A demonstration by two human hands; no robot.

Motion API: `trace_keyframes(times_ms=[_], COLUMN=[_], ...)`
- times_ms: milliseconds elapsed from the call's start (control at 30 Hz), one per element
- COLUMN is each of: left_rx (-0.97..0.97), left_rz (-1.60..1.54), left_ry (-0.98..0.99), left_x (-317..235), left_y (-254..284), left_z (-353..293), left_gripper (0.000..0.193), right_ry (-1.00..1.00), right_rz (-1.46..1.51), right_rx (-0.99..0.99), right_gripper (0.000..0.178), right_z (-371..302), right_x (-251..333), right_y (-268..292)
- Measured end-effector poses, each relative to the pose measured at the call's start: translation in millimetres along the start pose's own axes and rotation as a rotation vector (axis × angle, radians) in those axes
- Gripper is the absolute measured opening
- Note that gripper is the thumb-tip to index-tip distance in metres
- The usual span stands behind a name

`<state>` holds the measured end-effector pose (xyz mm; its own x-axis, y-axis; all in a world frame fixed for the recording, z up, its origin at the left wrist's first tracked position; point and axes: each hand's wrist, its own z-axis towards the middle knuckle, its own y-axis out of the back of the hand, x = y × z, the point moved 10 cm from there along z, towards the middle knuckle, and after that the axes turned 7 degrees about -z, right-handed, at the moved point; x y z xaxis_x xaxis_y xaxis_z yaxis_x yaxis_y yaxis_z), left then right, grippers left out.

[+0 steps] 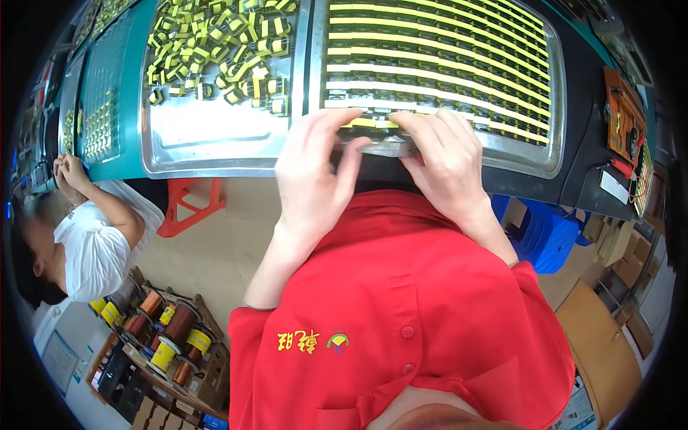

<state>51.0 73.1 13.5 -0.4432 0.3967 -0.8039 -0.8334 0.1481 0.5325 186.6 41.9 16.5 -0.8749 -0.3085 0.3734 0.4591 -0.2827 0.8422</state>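
Note:
My left hand (313, 163) and my right hand (446, 159) face each other at the near edge of the right metal tray (373, 147). Between their fingertips lies a short row of small transformers (370, 122), black with yellow tape. My left fingers close on its left end, my right fingers on its right end; the finger pads are partly hidden. Beyond them, long straight rows of transformers (437, 61) fill the tray, their yellow sides lined up.
A second metal tray (215, 147) on the left holds a loose heap of transformers (222, 46). A red tool box (622, 118) stands at the right. Below are an orange stool (192, 204), a blue stool (545, 236) and wire spools (179, 322). A co-worker (100, 236) sits at the left.

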Motion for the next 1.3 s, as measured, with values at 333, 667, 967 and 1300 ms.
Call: trace_keyframes(times_ms=[333, 667, 967, 1300], left_rx=[-0.226, -0.086, -0.065, 0.355], left_rz=[0.228, 0.335, 0.261, -1.203], left_ry=[0.121, 0.168, 0.161, 0.430], left_x=[46, 53, 51, 13], left_y=[75, 52, 66, -7], left_z=[-4, 1, -7, -15], left_gripper=[0.028, 0.028, 0.027, 0.028], right_ry=[0.053, -0.001, 0.020, 0.235], right_rz=[-0.009, 0.067, 0.118, 0.321], right_rx=[-0.006, 0.054, 0.013, -0.116], right_gripper=[0.042, 0.043, 0.043, 0.048], right_z=[13, 4, 14, 23], right_x=[8, 2, 2, 51], right_y=[5, 8, 25, 28])
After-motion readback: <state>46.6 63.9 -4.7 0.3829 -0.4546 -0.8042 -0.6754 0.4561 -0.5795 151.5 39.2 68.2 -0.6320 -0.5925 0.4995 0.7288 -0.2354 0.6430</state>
